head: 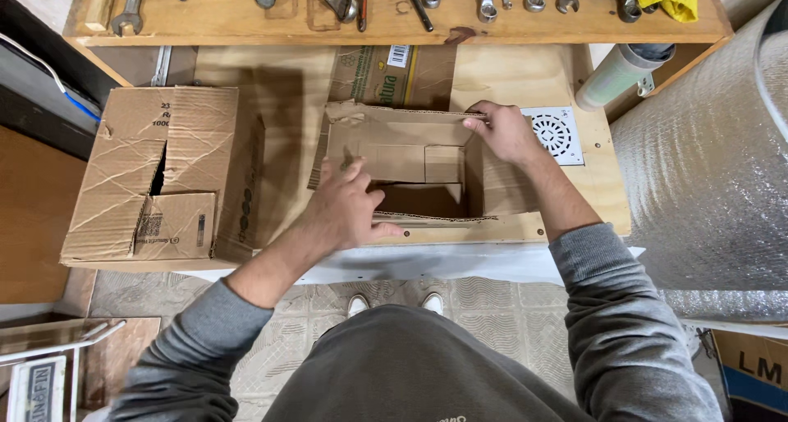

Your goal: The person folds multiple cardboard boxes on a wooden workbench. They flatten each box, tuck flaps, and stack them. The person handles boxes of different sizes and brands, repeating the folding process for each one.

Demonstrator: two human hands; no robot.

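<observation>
Wrenches line the far shelf (394, 16) above the wooden desk (279, 85); an open cardboard box (410, 163) sits mid-desk; the left hand (349, 208) lies spread, fingers open, on its near flap; the right hand (505, 130) pinches the far-right rim; seemingly folding flaps; a crumpled box (152, 176) crowds the left.

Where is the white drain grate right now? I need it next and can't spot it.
In the head view, the white drain grate lies flat on the wooden workbench, right of the open cardboard box and just beyond the right hand.
</observation>
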